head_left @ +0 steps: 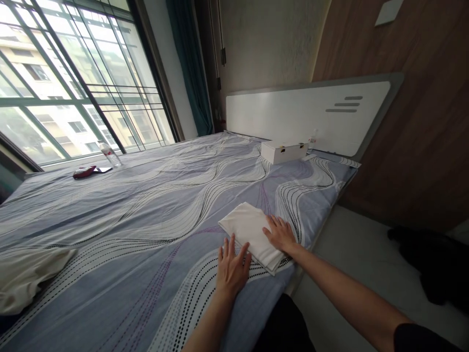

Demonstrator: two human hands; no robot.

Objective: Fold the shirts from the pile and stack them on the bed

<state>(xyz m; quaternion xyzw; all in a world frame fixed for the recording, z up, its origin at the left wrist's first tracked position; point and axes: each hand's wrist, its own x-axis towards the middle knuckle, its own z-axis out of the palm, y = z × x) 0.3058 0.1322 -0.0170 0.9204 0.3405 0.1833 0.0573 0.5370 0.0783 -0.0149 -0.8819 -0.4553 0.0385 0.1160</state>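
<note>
Left hand [233,270]: fingers spread, at folded white cloth's [250,227] 7 o'clock edge. Right hand [281,235]: fingers slightly apart, palm down at its 3 o'clock side. Cloth lies flat on wavy-patterned blue-grey bedsheet [146,264]. From cloth: white box [287,155], 1 o'clock, white headboard [286,111] beyond; teal curtain [186,63], 11; clear bottle [111,156] and window [78,100], 10; beige fabric [27,278], 9; black heap [436,264] on floor [333,254], 3.

The left hand [233,270] splays palm-down; the right hand [281,233] rests palm-down.
</note>
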